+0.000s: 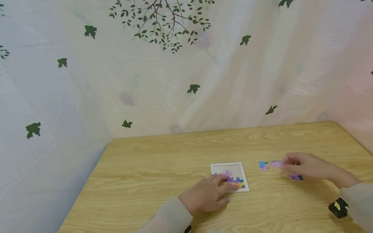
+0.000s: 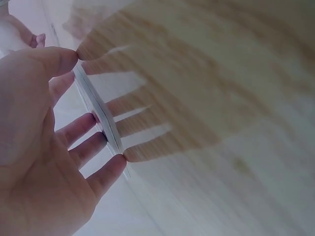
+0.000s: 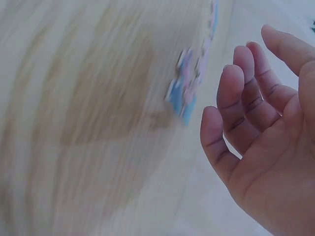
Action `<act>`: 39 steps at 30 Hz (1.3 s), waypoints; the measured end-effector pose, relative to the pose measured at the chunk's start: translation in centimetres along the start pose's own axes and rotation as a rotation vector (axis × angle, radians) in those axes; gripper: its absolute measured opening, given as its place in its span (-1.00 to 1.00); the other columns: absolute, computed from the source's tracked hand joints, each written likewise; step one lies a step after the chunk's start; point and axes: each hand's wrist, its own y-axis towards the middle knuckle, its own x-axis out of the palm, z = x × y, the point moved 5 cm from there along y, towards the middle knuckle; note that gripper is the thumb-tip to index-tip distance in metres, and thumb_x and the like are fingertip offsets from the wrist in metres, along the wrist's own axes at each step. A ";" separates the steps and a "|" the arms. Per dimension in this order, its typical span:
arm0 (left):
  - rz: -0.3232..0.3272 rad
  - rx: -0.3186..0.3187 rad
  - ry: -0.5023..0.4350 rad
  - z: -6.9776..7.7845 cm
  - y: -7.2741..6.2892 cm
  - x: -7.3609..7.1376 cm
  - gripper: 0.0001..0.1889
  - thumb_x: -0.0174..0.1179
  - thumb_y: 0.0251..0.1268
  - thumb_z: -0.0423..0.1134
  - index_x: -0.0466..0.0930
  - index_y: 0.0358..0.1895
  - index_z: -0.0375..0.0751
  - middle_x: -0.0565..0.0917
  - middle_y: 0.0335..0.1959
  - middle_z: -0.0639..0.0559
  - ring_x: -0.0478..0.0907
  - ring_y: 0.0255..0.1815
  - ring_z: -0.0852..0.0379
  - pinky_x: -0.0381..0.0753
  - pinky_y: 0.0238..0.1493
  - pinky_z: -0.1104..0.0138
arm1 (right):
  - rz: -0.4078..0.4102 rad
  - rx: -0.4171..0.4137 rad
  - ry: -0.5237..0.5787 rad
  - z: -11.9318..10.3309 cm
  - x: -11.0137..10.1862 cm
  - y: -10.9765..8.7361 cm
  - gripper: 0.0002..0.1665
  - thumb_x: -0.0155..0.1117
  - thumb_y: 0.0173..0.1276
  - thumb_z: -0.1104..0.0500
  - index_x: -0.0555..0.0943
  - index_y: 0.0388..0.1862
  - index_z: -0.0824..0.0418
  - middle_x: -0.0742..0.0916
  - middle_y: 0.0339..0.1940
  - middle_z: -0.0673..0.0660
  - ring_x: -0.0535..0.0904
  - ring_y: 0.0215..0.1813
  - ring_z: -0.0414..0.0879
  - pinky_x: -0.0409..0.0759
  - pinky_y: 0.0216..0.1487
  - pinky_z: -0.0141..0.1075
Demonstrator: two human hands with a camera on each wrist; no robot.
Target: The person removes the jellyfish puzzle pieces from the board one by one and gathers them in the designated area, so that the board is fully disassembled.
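A white-framed jigsaw puzzle board (image 1: pixel 232 164) lies on the table, its lower part filled with pink, blue and yellow pieces. My left hand (image 1: pixel 207 194) rests on it with spread fingers; the left wrist view shows the fingertips and thumb along the board's edge (image 2: pixel 98 101). My right hand (image 1: pixel 308 165) is over loose puzzle pieces to the right, its fingers loosely bent. In the right wrist view nothing lies between its fingers (image 3: pixel 230 86). Beside it are a blue-and-pink piece (image 1: pixel 263 165), a pink piece with an eye (image 1: pixel 276 164) and a purple-and-navy piece (image 1: pixel 296 177), partly covered by the hand.
The wooden table (image 1: pixel 156 156) reaches back to a pale cloth curtain (image 1: pixel 152 77) printed with leaves and branches. More cloth hangs along the left and right sides. A dark wrist device (image 1: pixel 338 207) sits at the right cuff.
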 end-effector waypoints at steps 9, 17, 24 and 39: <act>0.012 -0.013 -0.024 -0.4 0.1 0.5 -0.49 0.05 0.61 -0.01 0.37 0.53 0.10 0.31 0.58 0.03 0.30 0.55 0.01 0.37 0.49 0.10 | -0.033 0.034 -0.015 -2.0 1.4 2.1 -0.72 0.17 0.62 -0.01 0.60 -0.03 0.19 0.63 -0.27 0.11 0.50 -0.40 -0.10 0.53 -0.41 -0.28; 0.009 -0.015 -0.035 -1.0 -0.5 0.8 -0.48 0.06 0.60 0.03 0.35 0.54 0.16 0.30 0.60 -0.02 0.30 0.56 -0.04 0.39 0.47 0.04 | -0.054 -0.024 -0.034 -3.1 2.9 4.1 -0.77 0.20 0.61 -0.02 0.62 -0.08 0.12 0.69 -0.20 0.07 0.49 -0.35 -0.16 0.51 -0.38 -0.34; -0.026 -0.054 -0.028 -1.4 -1.1 0.8 -0.46 0.06 0.60 0.08 0.34 0.55 0.16 0.30 0.59 -0.11 0.29 0.56 -0.11 0.35 0.50 0.05 | -0.073 -0.091 -0.014 -4.7 4.7 6.0 -0.79 0.27 0.56 0.05 0.68 -0.07 0.17 0.72 -0.20 0.01 0.53 -0.21 -0.16 0.54 -0.21 -0.34; -0.054 -0.056 -0.016 -1.5 -1.1 1.0 -0.46 0.04 0.62 0.09 0.33 0.57 0.18 0.29 0.60 -0.10 0.28 0.57 -0.09 0.33 0.51 0.06 | -0.110 -0.078 -0.039 -7.3 8.2 9.4 -0.60 0.39 0.47 0.09 0.70 0.16 0.30 0.73 -0.03 0.08 0.61 -0.04 -0.08 0.63 0.00 -0.16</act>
